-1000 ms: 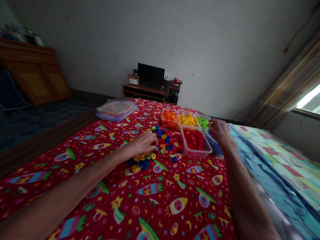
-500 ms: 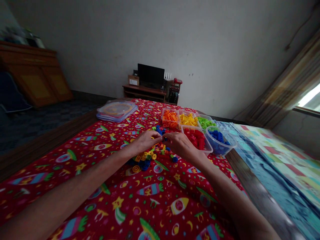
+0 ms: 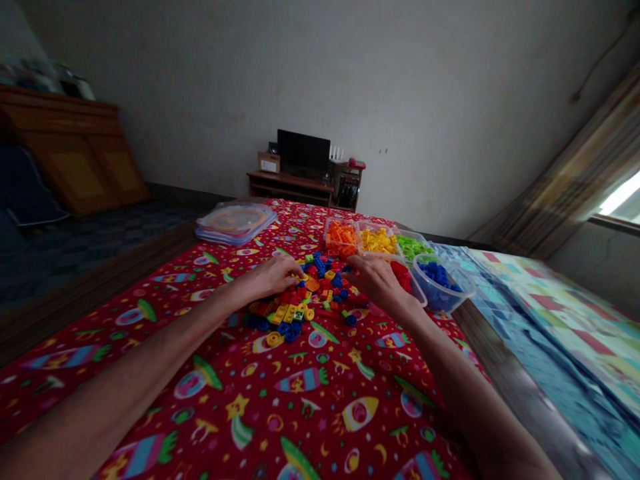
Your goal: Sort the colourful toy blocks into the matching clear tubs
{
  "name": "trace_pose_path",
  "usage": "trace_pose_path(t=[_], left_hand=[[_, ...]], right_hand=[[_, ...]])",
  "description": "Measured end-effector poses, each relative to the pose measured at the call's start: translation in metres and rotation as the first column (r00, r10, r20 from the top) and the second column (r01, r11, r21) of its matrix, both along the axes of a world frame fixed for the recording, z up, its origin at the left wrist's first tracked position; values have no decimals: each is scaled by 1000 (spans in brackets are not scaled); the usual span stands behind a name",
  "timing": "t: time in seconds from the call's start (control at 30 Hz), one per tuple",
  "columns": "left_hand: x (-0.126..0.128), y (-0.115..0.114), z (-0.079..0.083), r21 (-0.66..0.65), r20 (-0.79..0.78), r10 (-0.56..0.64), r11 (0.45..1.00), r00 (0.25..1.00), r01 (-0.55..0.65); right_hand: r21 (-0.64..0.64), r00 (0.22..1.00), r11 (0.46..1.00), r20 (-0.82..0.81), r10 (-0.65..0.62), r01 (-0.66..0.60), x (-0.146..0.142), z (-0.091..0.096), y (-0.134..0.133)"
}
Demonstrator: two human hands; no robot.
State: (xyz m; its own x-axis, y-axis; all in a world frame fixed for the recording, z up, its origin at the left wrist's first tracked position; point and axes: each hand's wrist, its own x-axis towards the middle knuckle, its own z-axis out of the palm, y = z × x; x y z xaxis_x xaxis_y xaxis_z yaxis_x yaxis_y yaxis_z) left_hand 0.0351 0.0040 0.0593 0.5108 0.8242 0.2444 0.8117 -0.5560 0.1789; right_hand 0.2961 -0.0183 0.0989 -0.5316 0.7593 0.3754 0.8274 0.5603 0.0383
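A loose pile of toy building bricks (image 3: 287,313) in yellow, blue, red, green and orange lies on the red patterned cloth (image 3: 310,413), some pieces with round wheels. My left hand (image 3: 281,273) is over the left side of this pile, fingers bent together and pointing down; whatever they grip is too small to name. Across from it, my right hand (image 3: 375,275) hovers by the pile's right side, thumb and fingers drawn in at a small blue brick (image 3: 346,269). Just behind that hand stands a clear tub of red bricks (image 3: 401,275), partly covered by it.
Clear tubs hold orange bricks (image 3: 342,237), yellow bricks (image 3: 378,241), green bricks (image 3: 413,247) and blue bricks (image 3: 436,273). Stacked plastic lids (image 3: 235,223) lie at the far left. A wooden edge (image 3: 505,353) borders the cloth on the right, beside a bed (image 3: 555,313).
My hands were together over the pile, fingertips meeting. They have moved apart, the left one leftward and the right one slightly rightward, uncovering the bricks between them.
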Motion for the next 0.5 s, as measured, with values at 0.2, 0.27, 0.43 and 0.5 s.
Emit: trace_pose_path(t=[0.2,0.27,0.43,0.5], left_hand=[[-7,8,-20,42,19,-126,991,992,125],[-6,9,-25,75,22,-130,989,991,128],[5,5,-30,132,17,-108,986,994,105],[7,4,-29,148,23,-108,984,994,103]], right_hand=[[143,977,979,-173,-122,147,38,10,18],[202,956,956,-245,-160,212,58,13,26],[225,843,850,-390,-370,477,108,16,41],[201,771,782,-426,-472,590,125,14,44]])
